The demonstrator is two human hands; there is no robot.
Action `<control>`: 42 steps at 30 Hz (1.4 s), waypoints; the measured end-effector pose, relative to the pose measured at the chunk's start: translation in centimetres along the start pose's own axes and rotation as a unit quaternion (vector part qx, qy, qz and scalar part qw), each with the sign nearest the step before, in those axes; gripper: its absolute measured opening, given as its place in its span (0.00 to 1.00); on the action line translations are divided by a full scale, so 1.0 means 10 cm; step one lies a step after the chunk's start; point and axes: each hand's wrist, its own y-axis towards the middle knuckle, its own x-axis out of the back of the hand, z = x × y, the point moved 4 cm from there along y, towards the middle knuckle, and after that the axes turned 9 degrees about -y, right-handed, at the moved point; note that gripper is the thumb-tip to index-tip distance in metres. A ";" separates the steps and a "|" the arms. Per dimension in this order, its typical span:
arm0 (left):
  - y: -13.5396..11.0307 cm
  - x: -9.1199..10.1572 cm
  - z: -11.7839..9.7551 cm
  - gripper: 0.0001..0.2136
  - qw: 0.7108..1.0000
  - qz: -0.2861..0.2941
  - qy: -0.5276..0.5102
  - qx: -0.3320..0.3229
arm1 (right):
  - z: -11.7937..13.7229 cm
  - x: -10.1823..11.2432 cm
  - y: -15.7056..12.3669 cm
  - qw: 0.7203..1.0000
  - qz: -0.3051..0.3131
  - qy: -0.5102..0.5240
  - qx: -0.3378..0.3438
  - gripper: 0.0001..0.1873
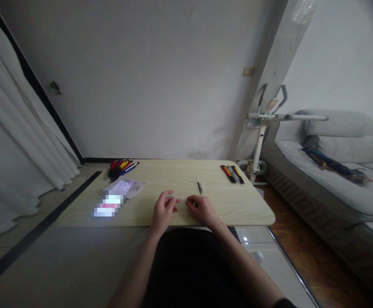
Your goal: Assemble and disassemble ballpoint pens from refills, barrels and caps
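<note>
Above the near edge of the table (170, 174), my left hand (163, 209) pinches one end of a thin whitish rod (180, 198) that looks like a pen refill. My right hand (203, 208) has its fingertips closed at the rod's other end, and they hide its tip. The rod lies roughly level between the two hands. Just beyond my right hand rest a dark slim pen piece (199, 187) and a pale, clear-looking piece (202, 186) beside it, both too small to make out fully.
Several black, red, yellow and grey pens (232, 174) lie side by side at the back right. A heap of mixed pens (117, 168) is at the back left. A plastic bag or sheet (136, 187) and a glowing, blurred-out screen (109, 206) lie at the left.
</note>
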 end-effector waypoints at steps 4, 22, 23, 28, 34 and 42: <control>0.00 0.01 0.00 0.18 1.000 -0.004 0.000 -0.002 | 0.01 0.02 0.00 1.000 0.001 0.004 -0.004 0.10; 0.00 0.01 0.01 0.18 1.000 -0.008 0.000 -0.003 | -0.02 0.02 0.01 0.999 -0.007 0.045 -0.014 0.13; 0.00 0.01 0.01 0.18 1.000 -0.008 0.001 -0.002 | -0.02 0.02 0.01 0.999 -0.008 0.045 -0.016 0.14; 0.00 0.02 0.00 0.19 1.000 -0.003 -0.005 -0.007 | -0.04 0.04 0.01 0.997 -0.022 0.066 -0.032 0.15; -0.01 0.01 -0.01 0.19 1.000 -0.010 -0.008 0.003 | -0.14 0.06 0.03 0.992 -0.064 0.047 -0.098 0.16; -0.02 0.01 -0.01 0.18 1.000 -0.009 -0.009 -0.004 | -0.15 0.07 -0.01 0.991 -0.061 -0.062 -0.100 0.13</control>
